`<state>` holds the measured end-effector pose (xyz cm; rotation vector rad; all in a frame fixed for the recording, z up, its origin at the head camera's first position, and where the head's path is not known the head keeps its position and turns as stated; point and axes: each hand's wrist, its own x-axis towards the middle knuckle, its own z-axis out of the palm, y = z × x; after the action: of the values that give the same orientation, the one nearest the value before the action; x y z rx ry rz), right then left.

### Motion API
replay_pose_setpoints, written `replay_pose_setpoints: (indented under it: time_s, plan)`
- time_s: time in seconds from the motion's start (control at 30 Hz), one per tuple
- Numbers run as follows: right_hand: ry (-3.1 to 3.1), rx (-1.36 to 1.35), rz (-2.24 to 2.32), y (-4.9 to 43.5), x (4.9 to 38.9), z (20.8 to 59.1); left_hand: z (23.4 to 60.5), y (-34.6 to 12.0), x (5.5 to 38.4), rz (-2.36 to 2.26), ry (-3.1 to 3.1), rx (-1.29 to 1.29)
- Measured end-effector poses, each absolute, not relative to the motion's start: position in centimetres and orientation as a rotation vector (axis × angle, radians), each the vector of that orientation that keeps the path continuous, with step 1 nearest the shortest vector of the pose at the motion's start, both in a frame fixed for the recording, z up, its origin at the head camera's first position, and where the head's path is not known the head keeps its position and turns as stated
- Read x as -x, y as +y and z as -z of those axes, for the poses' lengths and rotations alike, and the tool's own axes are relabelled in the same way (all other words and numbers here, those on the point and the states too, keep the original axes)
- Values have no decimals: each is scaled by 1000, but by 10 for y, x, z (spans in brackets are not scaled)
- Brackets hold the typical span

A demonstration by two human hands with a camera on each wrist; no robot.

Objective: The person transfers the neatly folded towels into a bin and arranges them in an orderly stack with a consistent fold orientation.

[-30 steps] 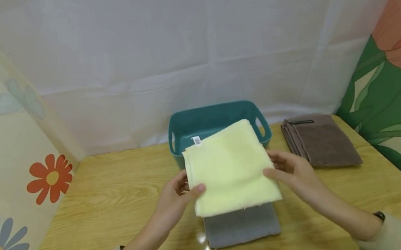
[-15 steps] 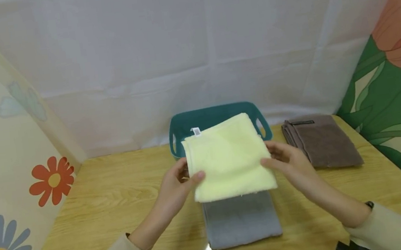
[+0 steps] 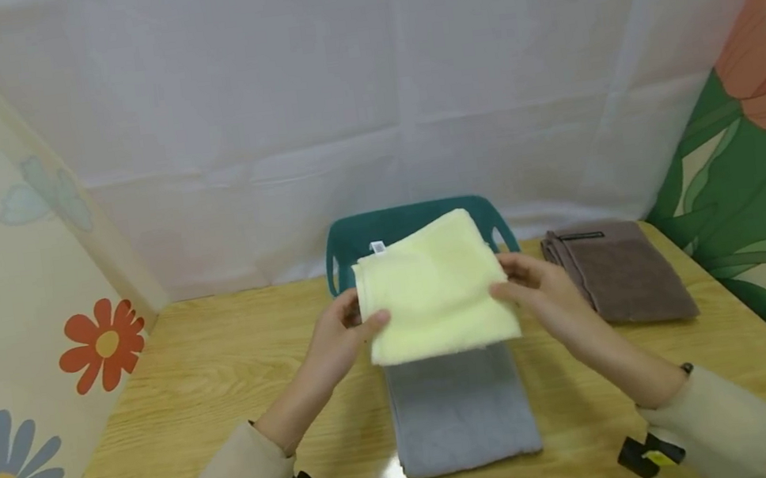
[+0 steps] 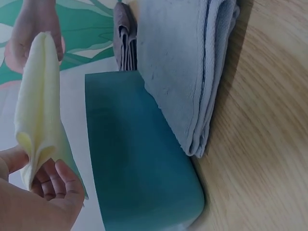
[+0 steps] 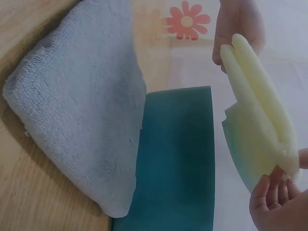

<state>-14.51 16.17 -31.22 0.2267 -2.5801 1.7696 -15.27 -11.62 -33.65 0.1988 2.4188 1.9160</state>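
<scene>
Both hands hold a folded pale yellow towel (image 3: pixel 435 288) up in the air, in front of and partly over a teal basket (image 3: pixel 388 225). My left hand (image 3: pixel 338 338) pinches its left edge, thumb on top and fingers underneath. At the opposite edge my right hand (image 3: pixel 543 291) grips it the same way. A small white tag (image 3: pixel 378 247) sticks out at the towel's far left. Below and nearer lies a folded grey-blue towel (image 3: pixel 464 416) on the table, its far part hidden by the yellow one. In the left wrist view the yellow towel (image 4: pixel 41 106) shows its folded layers edge-on.
A folded brown towel (image 3: pixel 627 273) lies on the wooden table (image 3: pixel 227 370) to the right of the basket. White cloth (image 3: pixel 252 111) hangs behind the table. Flower-printed panels stand at the left and right sides.
Both hands have carried the yellow towel away from the body, farther over the basket. More of the grey-blue towel now shows, and less of the basket.
</scene>
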Motion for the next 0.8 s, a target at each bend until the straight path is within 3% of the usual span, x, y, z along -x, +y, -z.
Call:
replay_pose_setpoints:
  time_s: [0.43, 0.8]
  plan:
    - [-2663, -208, -1702, 157, 168, 308, 331, -119, 173, -1883, 2350, -61]
    - [-2711, -238, -1643, 155, 180, 302, 321, -123, 184, -1830, 2399, -116]
